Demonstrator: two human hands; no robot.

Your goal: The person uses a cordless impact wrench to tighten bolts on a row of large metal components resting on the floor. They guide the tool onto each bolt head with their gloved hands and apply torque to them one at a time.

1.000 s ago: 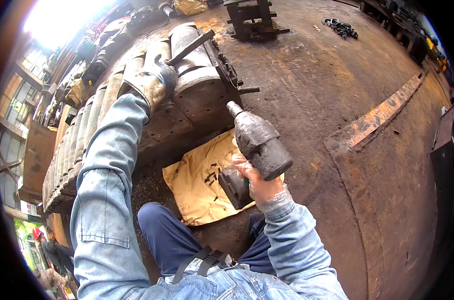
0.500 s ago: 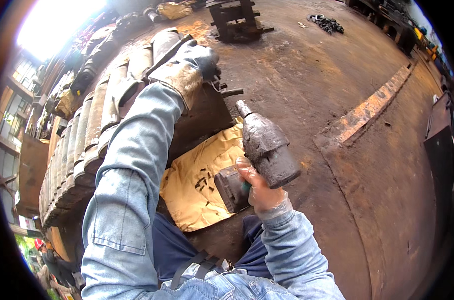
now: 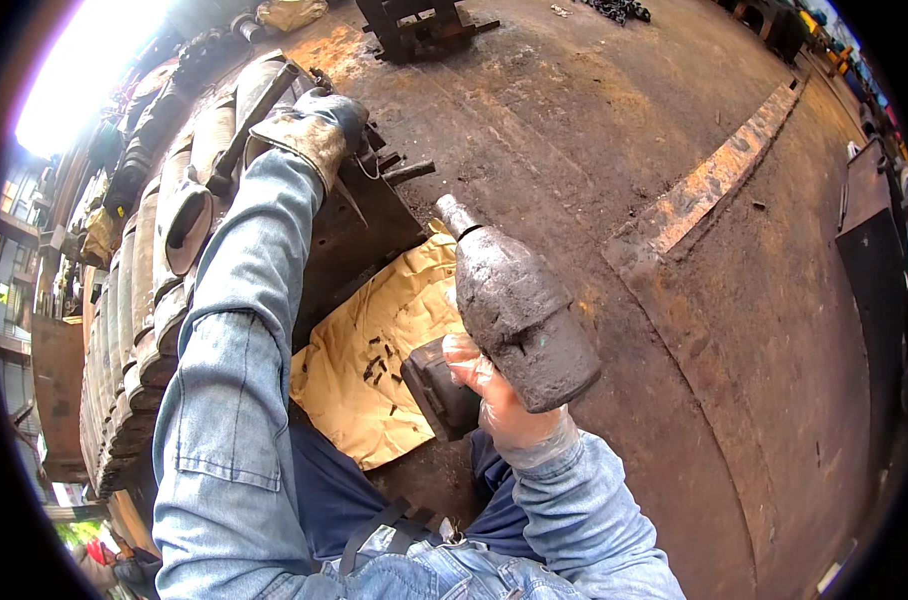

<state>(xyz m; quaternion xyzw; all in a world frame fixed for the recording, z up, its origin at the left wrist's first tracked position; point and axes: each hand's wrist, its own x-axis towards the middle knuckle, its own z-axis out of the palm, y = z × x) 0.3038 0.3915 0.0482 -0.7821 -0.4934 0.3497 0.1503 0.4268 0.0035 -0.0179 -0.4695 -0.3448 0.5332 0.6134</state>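
Note:
My right hand (image 3: 509, 400), in a thin clear glove, is wrapped round the handle of a grime-covered cordless impact wrench (image 3: 524, 310). Its socket end points up and to the left, and its battery block (image 3: 439, 388) hangs over brown paper. My left hand (image 3: 324, 132) wears a worn leather-and-grey work glove and reaches to the far end of a row of ribbed metal segments (image 3: 174, 190). Its fingers are curled, and what they grip is hidden. A dark metal bar (image 3: 259, 115) lies beside that glove; a short rod (image 3: 411, 172) sticks out to its right.
Several small dark pieces (image 3: 379, 362) lie on the brown paper (image 3: 359, 420) between my knees and the segments. A rusty flat strip (image 3: 724, 170) is set along the floor at right. A dark metal stand (image 3: 414, 25) is at the far side, a dark panel (image 3: 864, 220) at far right.
The view has shifted, so the stand and floor strip sit further left and higher. The wrench looks a little larger and lower. Both hands keep their holds.

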